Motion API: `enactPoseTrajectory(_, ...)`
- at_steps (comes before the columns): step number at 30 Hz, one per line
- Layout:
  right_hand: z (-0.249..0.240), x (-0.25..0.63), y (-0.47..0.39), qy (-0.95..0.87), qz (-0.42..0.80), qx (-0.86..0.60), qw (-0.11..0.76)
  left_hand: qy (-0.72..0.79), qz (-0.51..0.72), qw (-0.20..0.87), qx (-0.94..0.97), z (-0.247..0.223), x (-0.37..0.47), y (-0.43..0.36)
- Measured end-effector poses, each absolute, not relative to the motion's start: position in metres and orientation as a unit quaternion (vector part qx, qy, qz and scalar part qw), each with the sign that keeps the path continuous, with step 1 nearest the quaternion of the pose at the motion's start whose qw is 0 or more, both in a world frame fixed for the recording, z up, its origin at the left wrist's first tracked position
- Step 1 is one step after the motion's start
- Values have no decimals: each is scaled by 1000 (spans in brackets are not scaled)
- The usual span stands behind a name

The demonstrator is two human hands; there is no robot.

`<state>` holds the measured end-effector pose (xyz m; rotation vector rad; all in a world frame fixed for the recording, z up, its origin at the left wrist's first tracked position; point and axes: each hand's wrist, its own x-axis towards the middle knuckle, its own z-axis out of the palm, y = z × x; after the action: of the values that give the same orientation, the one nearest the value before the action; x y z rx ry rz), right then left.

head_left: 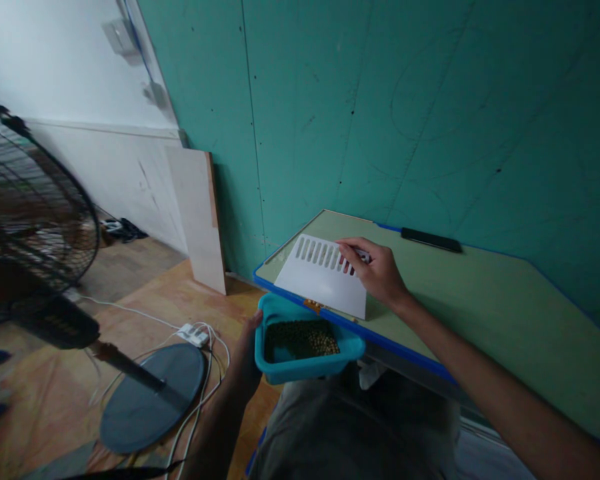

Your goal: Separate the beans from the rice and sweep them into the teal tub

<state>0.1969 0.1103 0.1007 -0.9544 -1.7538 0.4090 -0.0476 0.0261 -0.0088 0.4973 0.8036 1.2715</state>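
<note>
Two hands are busy here. The right hand (375, 270) is lying on a white slotted board (325, 277), fingers curled over its slotted top edge and gripping it, so the board is sitting tilted at the near-left corner of the table (480, 307), its lower edge hanging just past the blue rim. Right under that edge, the left hand (247, 357) is holding a teal tub (307, 350) by its left wall, thumb hooked over the rim, keeping it off the table and pressed just below the front edge, over the person's lap. Small yellowish-green beans (303, 339) are filling the bottom of the tub. A few orange bits are sitting on the blue rim just where the board ends, can't tell what they are.

Further out, a black phone-like slab (431, 240) is lying at the far edge against the green wall. Off to the left, a standing fan (30, 220) is on the wooden floor with a white power strip (194, 333) and cables near its base, and a pale board (197, 217) is leaning on the wall.
</note>
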Motion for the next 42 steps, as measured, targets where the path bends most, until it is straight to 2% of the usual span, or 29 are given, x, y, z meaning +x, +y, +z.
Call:
enactPoseTrajectory(14,103,196,108,-718,142,-412,543,349,572,708,221,-12,-49,26)
enactPoseTrajectory(26,101,196,108,-742,113,-412,517,348,567,713,223,-13,-48,27)
enactPoseTrajectory(42,103,195,107,-741,132,-406,518,359,571,703,224,-12,-48,27)
